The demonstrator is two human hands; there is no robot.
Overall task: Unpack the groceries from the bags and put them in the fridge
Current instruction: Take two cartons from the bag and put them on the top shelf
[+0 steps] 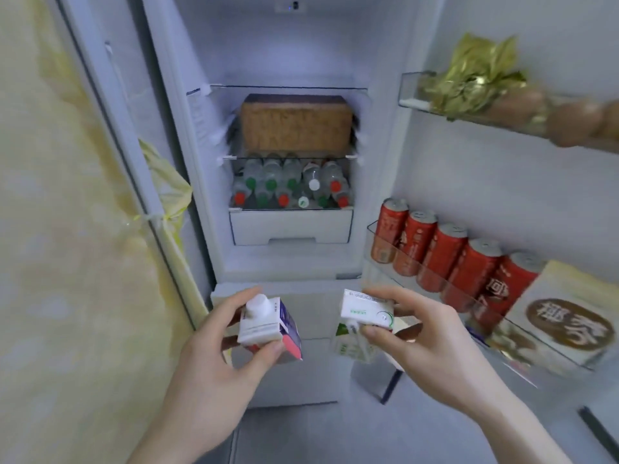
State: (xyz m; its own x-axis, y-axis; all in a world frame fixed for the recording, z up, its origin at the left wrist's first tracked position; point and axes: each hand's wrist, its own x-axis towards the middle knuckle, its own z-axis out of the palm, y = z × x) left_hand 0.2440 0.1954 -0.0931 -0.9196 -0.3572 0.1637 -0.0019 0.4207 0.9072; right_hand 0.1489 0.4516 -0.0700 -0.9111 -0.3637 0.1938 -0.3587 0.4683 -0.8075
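1. Head view, nearest first: the left hand (214, 343) grips a small carton with a white screw cap and purple-and-pink sides (268, 329), thumb on its near edge and fingers behind it.
2. Just beside it, the right hand (425, 336) pinches a green-and-white carton (363, 324) by its top, thumb below and fingers along the upper edge. The two cartons are close but apart, both held in the air in front of the open fridge (201, 135).
3. To the right, the lower door shelf (382, 249) holds a row of red cans (442, 256) and a cream box with a brown oval label (562, 316); it looks nearly full.
4. Further in, a white drawer (291, 226) sits under a glass shelf stacked with capped bottles (291, 185), and above that a brown block (294, 123) fills the middle shelf.
5. Highest, the upper door shelf (412, 88) carries a gold foil-wrapped item (475, 72).
6. My reading: this is the placing step, both cartons ready to stow. The next move calls for picking a free spot, likely the bare space above the top glass shelf (288, 87), and setting each carton upright.
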